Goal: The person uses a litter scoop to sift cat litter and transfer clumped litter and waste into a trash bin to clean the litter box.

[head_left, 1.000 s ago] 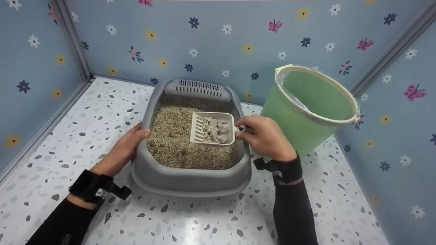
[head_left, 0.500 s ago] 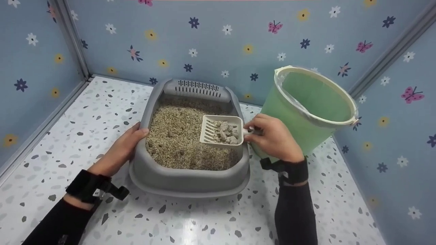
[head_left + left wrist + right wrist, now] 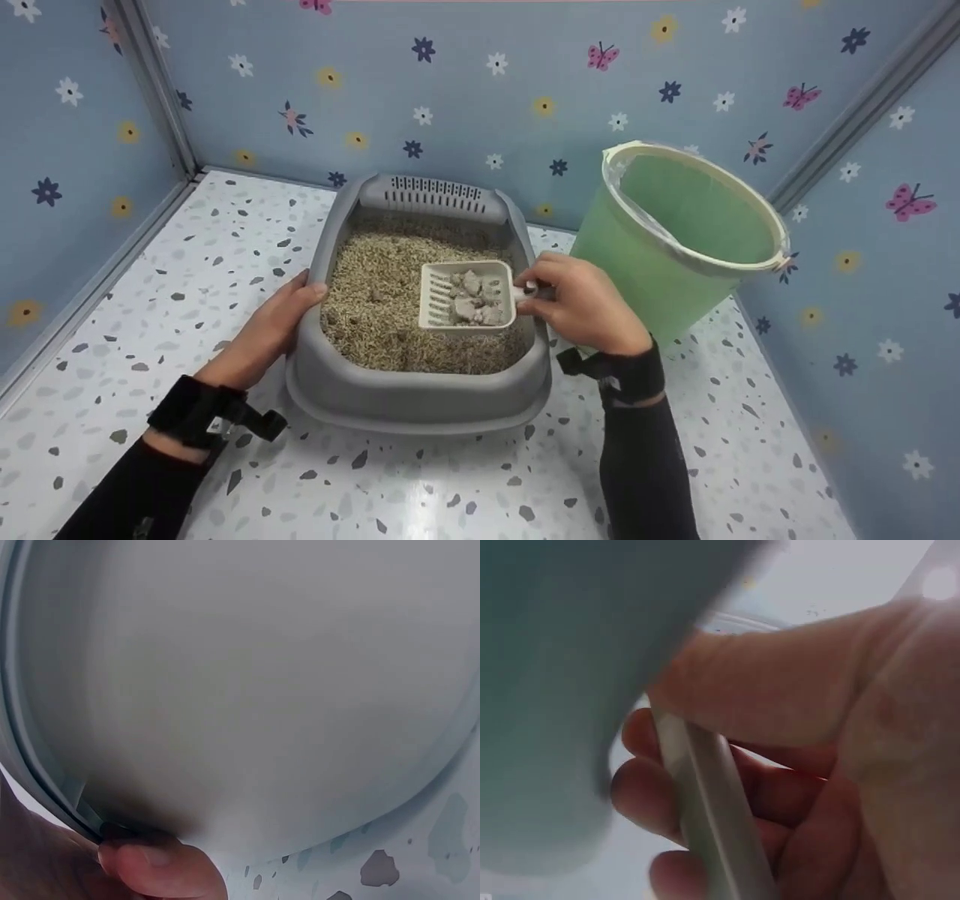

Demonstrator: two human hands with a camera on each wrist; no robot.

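My right hand (image 3: 581,300) grips the handle of a white slotted litter scoop (image 3: 429,296), held level above the litter. Several greyish clumps (image 3: 469,307) lie in the scoop. Its handle (image 3: 712,802) runs between thumb and curled fingers in the right wrist view. Under the scoop, tan granular litter (image 3: 375,300) fills a grey litter box (image 3: 420,397). My left hand (image 3: 274,322) holds the box's left rim, the thumb over the edge and the other fingers mostly hidden outside. In the left wrist view, the box wall (image 3: 262,705) fills most of the picture above the fingers (image 3: 169,870).
A green bucket (image 3: 645,262) with a cream rim and a clear liner stands right of the litter box, close behind my right hand. Blue flowered panels (image 3: 480,90) enclose the back and sides. The floor (image 3: 405,487) is white with grey specks.
The scoop shifted right, then back left, staying over the box. The loose tan grains in it have gone, and the greyish clumps remain. My left hand has stayed on the rim.
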